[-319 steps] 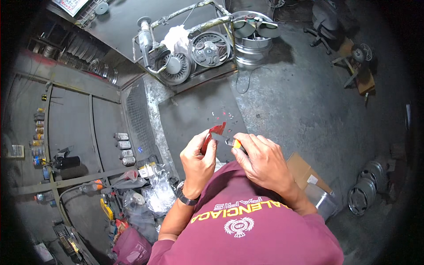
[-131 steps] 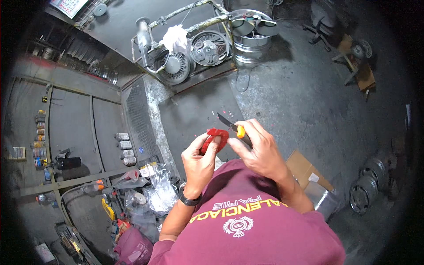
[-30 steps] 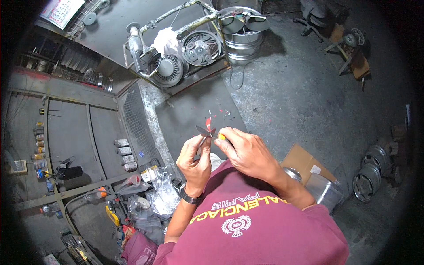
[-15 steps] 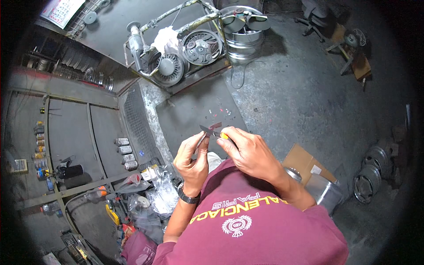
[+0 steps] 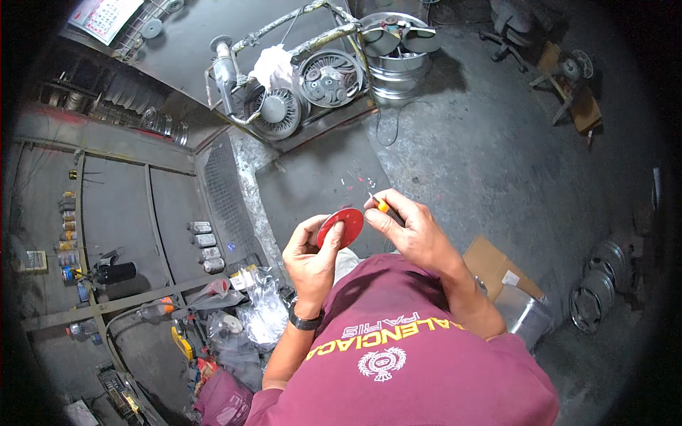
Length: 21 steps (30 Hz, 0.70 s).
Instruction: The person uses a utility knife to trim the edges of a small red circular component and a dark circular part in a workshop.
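Note:
A round red sanding disc [image 5: 349, 219] is pinched in my left hand [image 5: 307, 264], thumb flat on its red face and the fingers behind it. The face shows a few small pale marks. My right hand [image 5: 419, 234] is closed around a cutter knife with a yellow and dark handle [image 5: 383, 206], just right of the disc. The knife's tip sticks out past my fingers and stands apart from the disc. Small red and white scraps [image 5: 361, 180] lie on the grey floor mat [image 5: 291, 177] beyond my hands.
Ahead stands a metal frame cart [image 5: 312, 39] with wheel-like parts and grinding discs, beside stacked alloy rims [image 5: 395, 74]. Clear plastic bags [image 5: 259, 316] lie at left, near a row of cans [image 5: 206, 248]. An open cardboard box [image 5: 490, 266] and more rims [image 5: 593, 298] are at right.
The disc has turned from nearly edge-on to show its red face. My right hand and the knife have moved slightly right, away from it. A reddish strip seen near the blade is no longer visible.

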Each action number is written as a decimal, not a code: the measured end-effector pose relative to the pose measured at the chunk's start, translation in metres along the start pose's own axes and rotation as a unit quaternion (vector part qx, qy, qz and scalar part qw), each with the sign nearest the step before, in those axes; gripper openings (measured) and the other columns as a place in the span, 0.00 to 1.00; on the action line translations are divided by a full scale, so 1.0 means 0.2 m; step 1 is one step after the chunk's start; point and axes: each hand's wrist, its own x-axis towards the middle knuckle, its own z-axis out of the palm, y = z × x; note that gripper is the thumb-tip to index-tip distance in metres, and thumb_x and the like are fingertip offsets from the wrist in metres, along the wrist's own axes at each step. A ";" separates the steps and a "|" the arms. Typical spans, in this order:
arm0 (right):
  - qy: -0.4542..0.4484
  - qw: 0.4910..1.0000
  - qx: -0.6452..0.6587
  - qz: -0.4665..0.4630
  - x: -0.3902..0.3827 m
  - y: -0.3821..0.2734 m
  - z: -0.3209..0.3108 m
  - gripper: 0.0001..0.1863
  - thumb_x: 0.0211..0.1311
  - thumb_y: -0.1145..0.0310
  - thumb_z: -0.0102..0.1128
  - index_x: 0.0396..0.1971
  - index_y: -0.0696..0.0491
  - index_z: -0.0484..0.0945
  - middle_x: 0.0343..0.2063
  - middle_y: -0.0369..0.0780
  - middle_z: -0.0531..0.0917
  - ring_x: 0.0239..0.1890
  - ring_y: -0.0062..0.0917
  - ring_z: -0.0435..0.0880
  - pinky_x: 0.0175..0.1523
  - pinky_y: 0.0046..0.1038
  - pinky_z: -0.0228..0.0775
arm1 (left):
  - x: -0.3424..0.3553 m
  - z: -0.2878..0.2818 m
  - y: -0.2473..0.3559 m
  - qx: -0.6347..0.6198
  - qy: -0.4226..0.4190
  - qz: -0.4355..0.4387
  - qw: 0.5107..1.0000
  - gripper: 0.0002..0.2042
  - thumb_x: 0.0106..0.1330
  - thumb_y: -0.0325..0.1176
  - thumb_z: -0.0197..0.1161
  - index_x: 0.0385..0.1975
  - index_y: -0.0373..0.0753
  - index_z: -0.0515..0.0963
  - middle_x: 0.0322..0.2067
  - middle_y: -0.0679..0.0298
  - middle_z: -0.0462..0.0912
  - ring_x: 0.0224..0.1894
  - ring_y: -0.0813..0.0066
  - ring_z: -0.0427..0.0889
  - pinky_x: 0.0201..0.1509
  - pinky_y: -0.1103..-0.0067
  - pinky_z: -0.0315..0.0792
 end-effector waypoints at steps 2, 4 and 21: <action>0.002 0.998 -0.049 -0.024 -0.04 -0.02 0.00 0.18 0.80 0.55 0.62 0.47 0.58 0.79 0.38 0.51 0.87 0.40 0.48 0.88 0.45 0.42 0.78 | 0.00 0.01 0.00 -0.012 0.002 -0.004 1.000 0.11 0.74 0.22 0.72 0.53 0.30 0.83 0.47 0.61 0.91 0.49 0.79 0.88 0.55 0.81 0.81; 0.004 0.994 -0.098 -0.048 -0.08 -0.07 0.01 0.17 0.80 0.55 0.62 0.46 0.57 0.79 0.38 0.51 0.87 0.41 0.51 0.88 0.45 0.44 0.78 | 0.00 0.02 -0.01 0.070 0.020 0.050 0.996 0.11 0.73 0.22 0.73 0.52 0.31 0.83 0.46 0.60 0.91 0.46 0.80 0.89 0.53 0.81 0.82; -0.016 0.972 -0.222 -0.073 -0.13 -0.15 0.03 0.15 0.77 0.61 0.64 0.50 0.59 0.81 0.40 0.49 0.87 0.41 0.51 0.87 0.46 0.46 0.79 | 0.02 0.02 -0.04 0.194 0.018 0.198 0.961 0.16 0.67 0.16 0.71 0.53 0.32 0.83 0.50 0.54 0.92 0.46 0.73 0.91 0.49 0.77 0.84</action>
